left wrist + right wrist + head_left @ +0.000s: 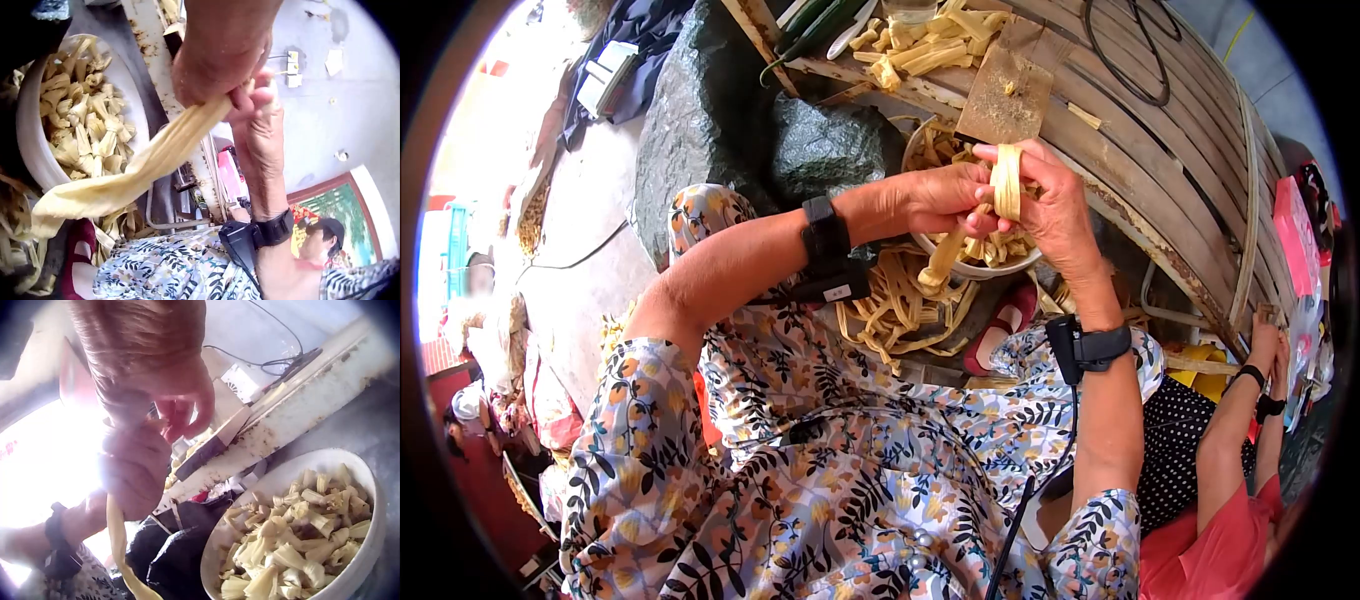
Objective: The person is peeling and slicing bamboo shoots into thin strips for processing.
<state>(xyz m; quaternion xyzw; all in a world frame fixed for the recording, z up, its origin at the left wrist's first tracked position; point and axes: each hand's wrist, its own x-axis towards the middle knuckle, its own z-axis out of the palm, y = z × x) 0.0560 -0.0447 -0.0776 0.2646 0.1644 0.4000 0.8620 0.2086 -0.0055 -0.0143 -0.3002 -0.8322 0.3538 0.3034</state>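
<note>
A long, pliable pale yellow strip (1007, 182) is looped around the fingers of my right hand (1055, 200), which holds it over a white bowl (28, 119). Close beside it, my left hand (940, 198) pinches the same strip below the loop. One end of the strip (125, 187) trails down from the left hand, broad and slightly folded. Seen from the right wrist, the two hands nearly meet, and the fingertips are partly hidden. Inside the bowl lie many short knotted yellow pieces (281, 544).
Loose yellow strips (900, 305) lie on the ground below the bowl. On the slatted table (1140, 150) are a small wooden board (1005, 95), cut yellow pieces (935, 50), green cucumbers (815, 30) and a black cable. Another person's hands (1268, 350) are at the right.
</note>
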